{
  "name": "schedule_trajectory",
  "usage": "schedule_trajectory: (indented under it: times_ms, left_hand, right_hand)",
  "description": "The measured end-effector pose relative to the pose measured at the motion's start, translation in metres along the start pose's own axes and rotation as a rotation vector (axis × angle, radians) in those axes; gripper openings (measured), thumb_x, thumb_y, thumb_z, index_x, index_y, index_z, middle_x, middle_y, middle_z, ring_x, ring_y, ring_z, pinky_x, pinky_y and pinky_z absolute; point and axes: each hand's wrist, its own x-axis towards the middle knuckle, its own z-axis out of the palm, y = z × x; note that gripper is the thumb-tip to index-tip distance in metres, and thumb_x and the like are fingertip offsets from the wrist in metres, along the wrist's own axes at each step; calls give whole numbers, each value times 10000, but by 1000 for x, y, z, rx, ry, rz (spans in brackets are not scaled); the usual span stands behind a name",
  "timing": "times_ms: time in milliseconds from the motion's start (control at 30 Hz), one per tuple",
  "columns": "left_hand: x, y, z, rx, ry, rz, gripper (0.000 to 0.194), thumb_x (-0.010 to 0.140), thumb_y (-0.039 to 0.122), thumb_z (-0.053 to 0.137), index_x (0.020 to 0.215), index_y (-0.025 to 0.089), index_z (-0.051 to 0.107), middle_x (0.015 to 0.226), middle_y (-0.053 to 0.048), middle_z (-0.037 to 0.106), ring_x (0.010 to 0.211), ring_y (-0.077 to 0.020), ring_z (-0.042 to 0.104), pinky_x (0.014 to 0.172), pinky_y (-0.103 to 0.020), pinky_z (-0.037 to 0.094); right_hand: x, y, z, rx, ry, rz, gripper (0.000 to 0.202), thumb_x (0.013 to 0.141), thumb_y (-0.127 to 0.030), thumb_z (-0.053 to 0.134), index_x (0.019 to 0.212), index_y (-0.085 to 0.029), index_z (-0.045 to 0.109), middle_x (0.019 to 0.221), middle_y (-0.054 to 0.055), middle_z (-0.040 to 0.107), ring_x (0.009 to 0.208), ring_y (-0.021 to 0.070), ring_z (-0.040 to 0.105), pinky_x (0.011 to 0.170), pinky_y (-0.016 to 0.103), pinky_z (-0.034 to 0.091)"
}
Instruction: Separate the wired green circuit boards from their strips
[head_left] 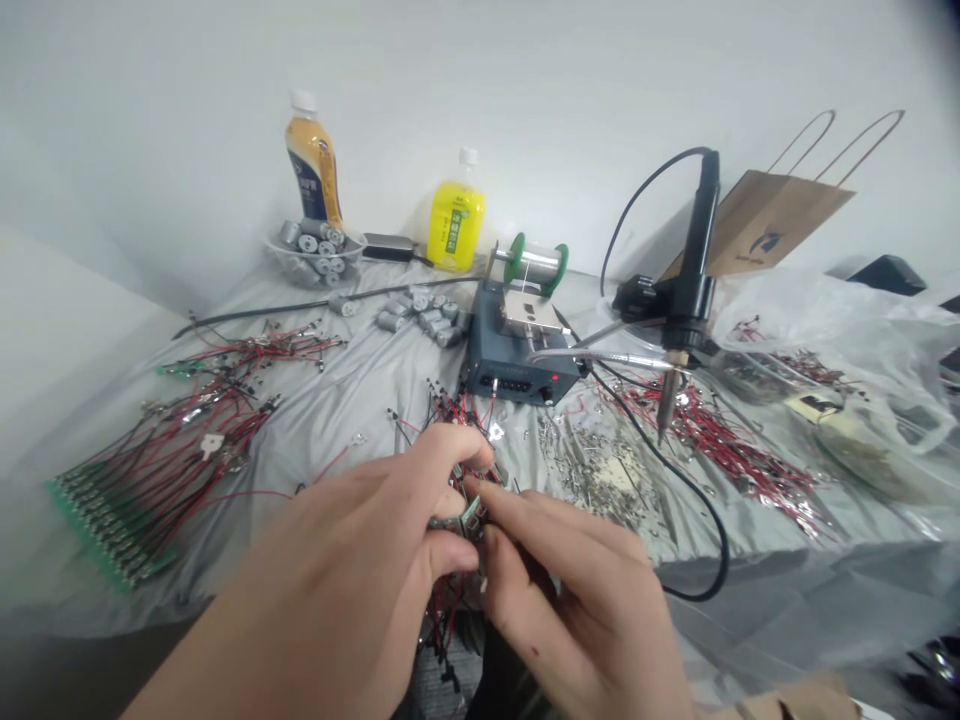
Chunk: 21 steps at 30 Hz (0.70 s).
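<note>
Close in front of me, at the table's near edge, my left hand (397, 530) is closed with thumb and fingers on a small green circuit board (473, 512). My right hand (581, 585) pinches at the board's right end, its fingertips almost meeting the left ones. Fingers cover most of the board, so its full shape is hidden. Red and black wires (448, 625) hang below the hands, and a bunch of similar wires (450, 405) lies just beyond them. Right of the hands, a soldering iron (666, 400) points tip down from its holder.
A blue solder feeder (517, 350) carries a solder spool (536, 265). Wired green boards (112, 520) lie at left. Small motors (427, 315) lie loose and fill a plastic tub (277, 262). Metal bits (600, 470) and red wires (720, 440) cover the right side; a cable (724, 540) overhangs the edge.
</note>
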Motion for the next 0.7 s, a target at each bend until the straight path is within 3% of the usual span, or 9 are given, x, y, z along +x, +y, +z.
schedule_trajectory:
  times_ms: [100, 267, 400, 567, 700]
  left_hand:
    - [1, 2, -1, -30, -20, -34, 384, 999, 247, 520, 1330, 435, 469, 1012, 171, 843, 867, -169, 834, 751, -256, 645]
    - [7, 5, -3, -62, -39, -54, 297, 1010, 261, 511, 1255, 427, 492, 927, 164, 831, 817, -179, 824, 633, -282, 588]
    - [7, 5, -3, -87, -52, -19, 289, 1024, 246, 500, 1255, 420, 505, 1082, 138, 840, 909, -177, 826, 706, -283, 612]
    - [4, 3, -3, -164, -80, -46, 386, 996, 224, 528, 1309, 450, 510, 1079, 149, 835, 941, -162, 825, 742, -249, 624]
    - [1, 0, -2, -210, -91, -43, 606, 913, 176, 609, 1393, 531, 505, 1053, 181, 833, 910, -153, 826, 810, -225, 636]
  right_hand:
    - [-1, 1, -2, -15, 12, -29, 238, 965, -68, 587, 905, -146, 805, 711, 32, 738, 547, 123, 654, 499, 211, 530]
    - [-7, 2, -2, -88, 117, -66, 201, 951, -48, 616, 999, -101, 804, 697, 29, 715, 521, 111, 604, 464, 217, 495]
    - [-8, 2, 0, -139, 145, -77, 189, 966, -38, 617, 1006, -102, 790, 722, 33, 738, 533, 109, 638, 488, 212, 522]
    - [-7, 3, 2, -203, 147, -65, 171, 991, -90, 617, 1045, -119, 776, 778, 37, 776, 586, 120, 711, 539, 210, 569]
    - [-9, 7, -1, -202, 153, -60, 162, 999, -108, 613, 1034, -152, 764, 796, 22, 788, 585, 106, 711, 529, 194, 546]
